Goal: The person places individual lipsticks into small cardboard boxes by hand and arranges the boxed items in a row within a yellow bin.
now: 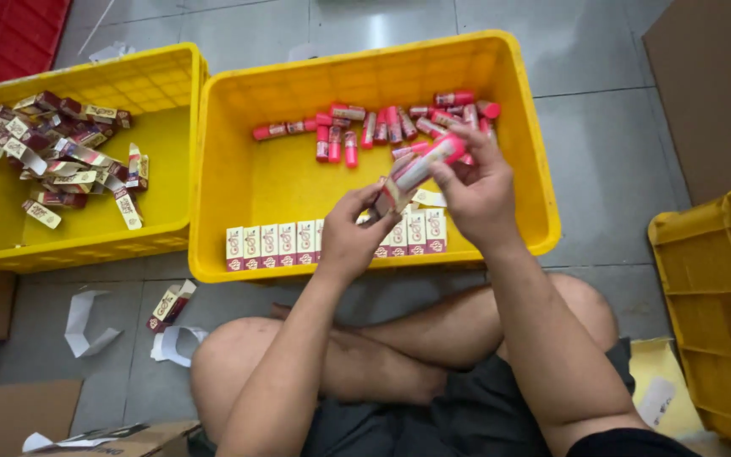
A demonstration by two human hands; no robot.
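A: Crossed legs [399, 355] nearest. Left hand [350, 237] pinches small carton [392, 193]; right hand [477, 190] grips pink tube [433, 156], over the middle yellow crate [239, 169].

B: Step: boxing. Tube tip at carton mouth; needs alignment.

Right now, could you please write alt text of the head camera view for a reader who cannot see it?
A seated person's left hand holds a small carton while the right hand holds a pink tube at its opening, above a yellow crate with loose pink tubes and a row of upright cartons. Another yellow crate at left holds a pile of cartons.
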